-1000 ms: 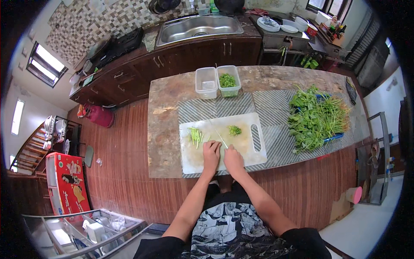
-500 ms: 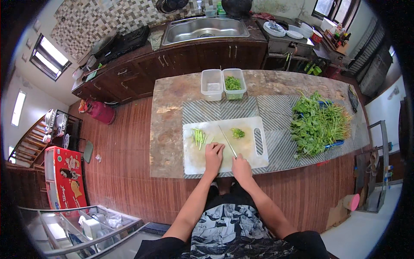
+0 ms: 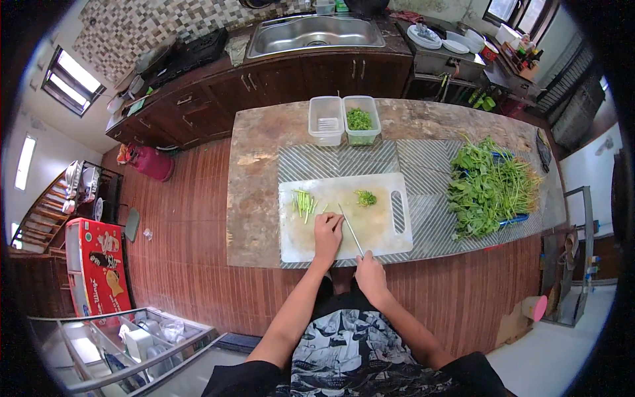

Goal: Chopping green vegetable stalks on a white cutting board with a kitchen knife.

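Observation:
A white cutting board (image 3: 383, 246) lies in front of me at the table's near edge. My left hand (image 3: 327, 233) rests on it with curled fingers; whatever may be under them is hidden. Just right of those fingers is the blade of a kitchen knife (image 3: 351, 229), slanting away from me. My right hand (image 3: 371, 271) grips its handle at the board's near edge. Cut green stems (image 3: 304, 202) lie in a loose bunch beyond my left hand. Past the blade, to the right, sits a small heap of chopped greens (image 3: 366, 198).
Two clear plastic tubs stand beyond the board: one tub (image 3: 326, 135) shows no greens, the other holds chopped greens (image 3: 358, 120). A large pile of leafy greens (image 3: 486, 192) fills a blue basket (image 3: 514, 220) on the right. A striped mat (image 3: 423, 172) covers part of the wooden table (image 3: 254, 198).
My right hand has drawn the knife back toward me, so its tip is closer. My left hand stays at nearly the same place on the board. The whole view has shifted slightly.

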Tool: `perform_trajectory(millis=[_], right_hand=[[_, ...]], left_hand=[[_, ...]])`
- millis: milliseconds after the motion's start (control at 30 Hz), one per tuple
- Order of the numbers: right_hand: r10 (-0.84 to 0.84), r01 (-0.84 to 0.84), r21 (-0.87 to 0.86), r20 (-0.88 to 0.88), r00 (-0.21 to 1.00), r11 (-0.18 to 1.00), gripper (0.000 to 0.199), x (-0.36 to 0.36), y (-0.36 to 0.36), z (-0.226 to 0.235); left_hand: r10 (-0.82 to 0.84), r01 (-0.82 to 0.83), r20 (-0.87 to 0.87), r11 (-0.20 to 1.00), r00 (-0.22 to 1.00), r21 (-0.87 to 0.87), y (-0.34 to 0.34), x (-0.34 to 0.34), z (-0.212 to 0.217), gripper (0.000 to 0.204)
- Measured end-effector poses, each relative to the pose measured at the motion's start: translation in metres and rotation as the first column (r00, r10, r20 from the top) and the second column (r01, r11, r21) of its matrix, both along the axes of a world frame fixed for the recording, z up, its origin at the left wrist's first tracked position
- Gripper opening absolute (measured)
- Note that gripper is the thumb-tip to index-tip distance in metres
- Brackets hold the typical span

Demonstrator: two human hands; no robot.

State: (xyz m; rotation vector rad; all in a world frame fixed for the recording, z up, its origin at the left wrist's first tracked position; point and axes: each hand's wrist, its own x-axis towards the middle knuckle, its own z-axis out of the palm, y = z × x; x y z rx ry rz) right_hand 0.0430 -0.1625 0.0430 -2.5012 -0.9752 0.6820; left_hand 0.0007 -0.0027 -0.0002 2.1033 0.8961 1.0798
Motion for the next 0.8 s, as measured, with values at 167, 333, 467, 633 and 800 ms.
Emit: perform_trajectory(millis=[167,333,467,633,800], right_hand=[[-0.011,0.011,-0.015,-0.011,1.0,1.0,0.027,0.006,0.034,-0.009],[-0.011,0.01,0.04,0.034,0.999,0.999,0.026,0.016,0.062,-0.017],[0.01,-0.012,0.052,0.033,0.999,0.999,0.027,0.011,0.043,-0.021],[0.03,-0.03,-0.038,0.004,1.0,0.999,0.028,0.003,-0.015,0.001],[0.017,-0.016,-0.03,0.051,0.999,0.999,0.028,0.01,-0.006,-0.003]], left_hand=[[0.017,-0.018,-0.031,1.0,0.999,-0.006,-0.001,-0.002,-0.005,0.012],[-0.007,0.009,-0.06,1.0,0.998,0.026,-0.002,-0.001,-0.005,0.013],[0.028,-0.028,-0.041,1.0,0.999,0.007,-0.002,0.0,-0.005,0.012],[0.037,-0.037,-0.031,0.999,0.999,-0.012,-0.003,0.0,-0.003,0.01],[0.018,-0.018,-0.018,0.999,1.0,0.027,-0.002,-0.001,-0.004,0.012]])
